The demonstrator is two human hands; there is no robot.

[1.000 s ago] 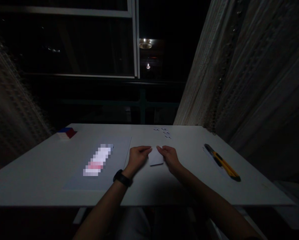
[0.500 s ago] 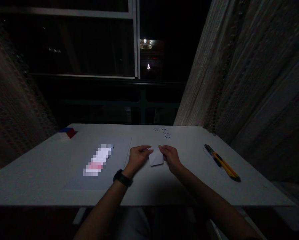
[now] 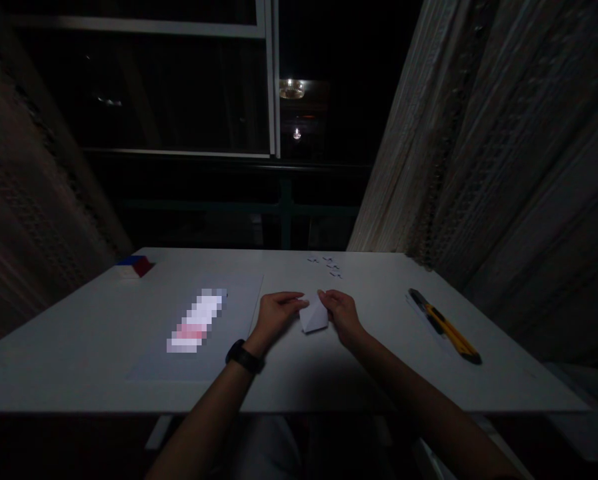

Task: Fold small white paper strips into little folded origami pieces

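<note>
A small white piece of paper (image 3: 313, 318) lies near the middle of the white table (image 3: 79, 360), partly folded so its top comes to a point. My left hand (image 3: 276, 313), with a black watch on the wrist, pinches the paper's left edge. My right hand (image 3: 342, 313) pinches its upper right edge with curled fingers. Both hands rest on the tabletop in dim light.
A yellow and black utility knife (image 3: 446, 325) lies at the right. Several tiny paper scraps (image 3: 329, 265) sit beyond the hands. A grey cutting mat (image 3: 229, 347) covers the left middle, and a red, white and blue block (image 3: 133, 265) sits far left. Curtains hang on both sides.
The paper's top right corner has been folded inward, changing its shape from a square to a pointed form. Both hands stayed in place with small finger movements.
</note>
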